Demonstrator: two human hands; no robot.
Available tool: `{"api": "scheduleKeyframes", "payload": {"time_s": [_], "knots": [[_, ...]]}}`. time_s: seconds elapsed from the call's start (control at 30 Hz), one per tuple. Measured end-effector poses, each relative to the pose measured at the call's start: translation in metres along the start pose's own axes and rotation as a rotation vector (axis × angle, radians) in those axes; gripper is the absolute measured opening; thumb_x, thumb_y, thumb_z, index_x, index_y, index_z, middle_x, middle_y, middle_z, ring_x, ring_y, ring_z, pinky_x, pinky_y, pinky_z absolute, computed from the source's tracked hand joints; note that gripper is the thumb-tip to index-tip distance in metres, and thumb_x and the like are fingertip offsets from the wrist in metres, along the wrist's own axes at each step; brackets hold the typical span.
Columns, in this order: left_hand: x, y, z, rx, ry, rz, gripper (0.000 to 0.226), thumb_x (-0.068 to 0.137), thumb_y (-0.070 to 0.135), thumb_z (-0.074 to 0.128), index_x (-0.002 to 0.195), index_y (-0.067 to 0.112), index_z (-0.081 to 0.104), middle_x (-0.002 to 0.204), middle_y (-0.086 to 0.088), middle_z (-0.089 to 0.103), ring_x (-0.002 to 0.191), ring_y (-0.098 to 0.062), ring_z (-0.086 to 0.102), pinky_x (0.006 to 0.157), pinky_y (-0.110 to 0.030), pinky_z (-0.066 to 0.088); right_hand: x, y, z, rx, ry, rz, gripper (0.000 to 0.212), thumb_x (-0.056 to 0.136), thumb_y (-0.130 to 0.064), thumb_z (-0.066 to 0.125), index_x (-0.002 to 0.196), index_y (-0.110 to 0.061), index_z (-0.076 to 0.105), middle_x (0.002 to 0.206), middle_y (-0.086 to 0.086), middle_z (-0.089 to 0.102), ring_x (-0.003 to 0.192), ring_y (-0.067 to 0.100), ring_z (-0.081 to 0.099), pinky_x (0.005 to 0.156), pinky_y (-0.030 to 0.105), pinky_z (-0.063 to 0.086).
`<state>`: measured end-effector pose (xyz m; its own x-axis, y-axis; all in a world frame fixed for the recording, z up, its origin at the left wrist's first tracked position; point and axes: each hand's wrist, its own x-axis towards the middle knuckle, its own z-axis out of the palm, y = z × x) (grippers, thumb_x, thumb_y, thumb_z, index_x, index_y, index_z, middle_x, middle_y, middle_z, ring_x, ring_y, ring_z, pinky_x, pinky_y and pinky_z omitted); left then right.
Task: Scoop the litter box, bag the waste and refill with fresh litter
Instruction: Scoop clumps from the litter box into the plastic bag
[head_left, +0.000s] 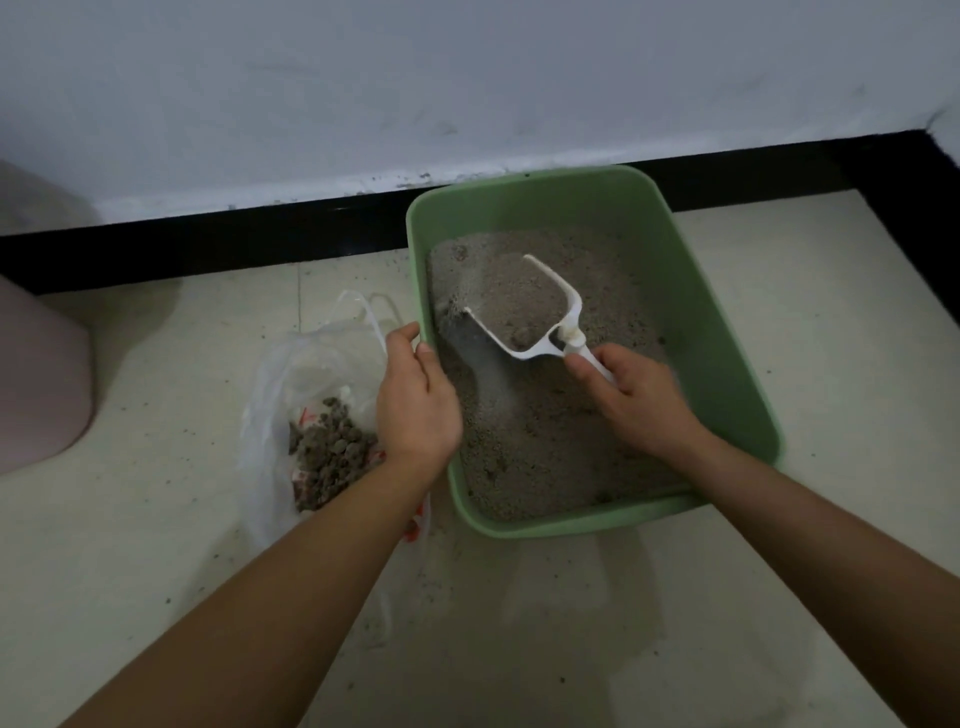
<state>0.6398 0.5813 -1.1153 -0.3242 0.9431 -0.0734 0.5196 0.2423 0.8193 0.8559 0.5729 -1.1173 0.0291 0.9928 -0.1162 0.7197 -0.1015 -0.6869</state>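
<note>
A green litter box (722, 332) stands on the floor by the wall, filled with grey litter (540, 447). My right hand (641, 400) grips the handle of a white scoop (540, 317), which is raised above the litter, full of it, with fine litter streaming down from its left side. My left hand (415, 400) grips the box's left rim, thumb inside the wall. Left of the box lies an open clear plastic bag (306, 364) holding a pile of dark waste clumps (330, 457).
A black baseboard (208, 239) runs along the white wall behind the box and turns down the right side. A pink rounded object (36, 374) sits at the far left. Litter grains are scattered over the pale floor tiles (519, 649).
</note>
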Motion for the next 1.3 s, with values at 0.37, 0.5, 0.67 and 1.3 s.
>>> {"api": "scheduleKeyframes", "payload": {"time_s": [0.37,0.5,0.67,1.3], "knots": [[0.0,0.001,0.0,-0.006,-0.002,-0.004,0.032,0.106,0.03,0.028,0.131,0.017,0.042,0.076,0.008,0.056,0.068,-0.011,0.055,0.063,-0.032,0.038,-0.011,0.001,-0.02,0.072,0.087,-0.037,0.041,0.097,-0.049,0.05,0.076,-0.013,0.055,0.058,-0.008,0.046,0.051,0.004,0.04,0.049,0.023,0.033],[0.0,0.002,0.0,0.01,0.001,-0.002,0.031,0.106,0.029,0.028,0.131,0.017,0.042,0.073,0.005,0.056,0.065,-0.012,0.054,0.056,-0.03,0.035,-0.009,0.0,-0.022,0.058,0.074,-0.064,0.04,0.097,-0.049,0.05,0.076,-0.015,0.054,0.057,-0.009,0.044,0.051,0.003,0.039,0.051,0.027,0.035],[-0.001,0.002,0.0,0.013,0.007,-0.001,0.031,0.106,0.028,0.028,0.132,0.016,0.042,0.071,0.003,0.055,0.063,-0.013,0.053,0.053,-0.024,0.035,-0.008,0.006,-0.025,-0.009,0.055,-0.071,0.043,0.097,-0.052,0.048,0.077,-0.015,0.052,0.059,-0.006,0.047,0.053,0.007,0.042,0.055,0.033,0.04],[0.002,0.001,0.001,0.036,0.005,0.01,0.031,0.106,0.028,0.027,0.132,0.016,0.041,0.069,0.004,0.052,0.06,-0.012,0.05,0.05,-0.027,0.028,-0.014,0.007,-0.035,0.049,0.055,-0.042,0.038,0.095,-0.052,0.052,0.081,-0.018,0.061,0.059,-0.006,0.051,0.05,0.007,0.042,0.052,0.029,0.036]]}}
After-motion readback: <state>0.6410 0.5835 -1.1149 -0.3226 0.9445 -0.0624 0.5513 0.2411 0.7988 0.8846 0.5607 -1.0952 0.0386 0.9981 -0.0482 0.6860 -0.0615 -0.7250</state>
